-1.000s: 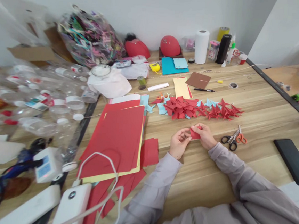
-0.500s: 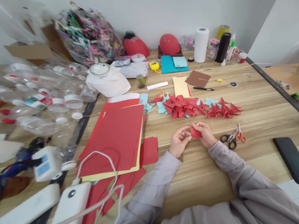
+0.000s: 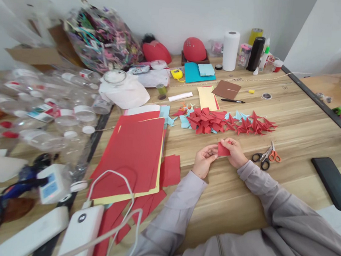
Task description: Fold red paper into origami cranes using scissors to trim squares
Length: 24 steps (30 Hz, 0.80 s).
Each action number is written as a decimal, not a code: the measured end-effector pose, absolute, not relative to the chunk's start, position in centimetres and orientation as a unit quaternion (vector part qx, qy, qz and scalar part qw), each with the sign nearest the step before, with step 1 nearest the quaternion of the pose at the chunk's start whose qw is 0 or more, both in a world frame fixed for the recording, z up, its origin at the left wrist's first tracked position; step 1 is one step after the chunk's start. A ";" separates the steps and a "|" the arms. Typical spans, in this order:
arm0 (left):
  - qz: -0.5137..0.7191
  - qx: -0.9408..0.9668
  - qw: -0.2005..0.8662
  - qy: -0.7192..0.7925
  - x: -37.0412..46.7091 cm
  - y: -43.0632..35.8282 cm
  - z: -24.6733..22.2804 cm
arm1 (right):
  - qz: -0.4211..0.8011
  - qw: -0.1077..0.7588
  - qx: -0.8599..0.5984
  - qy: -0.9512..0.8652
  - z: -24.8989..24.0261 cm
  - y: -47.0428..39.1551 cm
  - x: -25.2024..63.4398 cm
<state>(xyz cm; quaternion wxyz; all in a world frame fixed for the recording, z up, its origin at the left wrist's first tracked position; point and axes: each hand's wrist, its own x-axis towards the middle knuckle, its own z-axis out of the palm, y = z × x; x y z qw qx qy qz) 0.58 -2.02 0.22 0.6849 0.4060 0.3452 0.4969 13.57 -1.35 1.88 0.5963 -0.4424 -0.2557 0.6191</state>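
Note:
A small folded piece of red paper [image 3: 223, 149] is held up over the table between my two hands. My right hand [image 3: 234, 153] pinches its right side, the thumb lying across the face. On the other side, the fingertips and thumb of my left hand [image 3: 203, 161] close on the paper's left edge. Just beyond my hands lies a row of folded red paper cranes [image 3: 207, 121], with some light blue ones [image 3: 185, 122] among them. To the left is a stack of large red sheets [image 3: 135, 153], and smaller red squares [image 3: 171, 170] lie beside it.
Black-handled scissors [image 3: 262, 157] and orange-handled scissors [image 3: 274, 155] lie right of my hands. Farther right is a black phone [image 3: 333, 183]. Plastic bottles [image 3: 42, 138] crowd the left side. A white power bank [image 3: 81, 231] with a cable sits at the front left.
The red paper has turned slightly in my fingers and shows more of its face. Both hands stay in nearly the same place.

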 end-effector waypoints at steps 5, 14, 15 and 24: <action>0.497 0.397 0.691 0.344 0.6 -2.2 0.2 | 0.623 0.595 -0.448 -0.239 2.0 -1.2 13.6; 0.449 0.452 0.648 0.418 0.9 -2.5 0.2 | 0.618 0.589 -0.455 -0.253 2.5 -1.4 13.6; 0.442 0.461 0.645 0.419 0.8 -2.6 0.2 | 0.618 0.591 -0.456 -0.248 2.5 -1.4 13.6; 0.453 0.437 0.652 0.423 0.8 -2.4 0.3 | 0.619 0.592 -0.441 -0.268 1.9 -1.4 13.6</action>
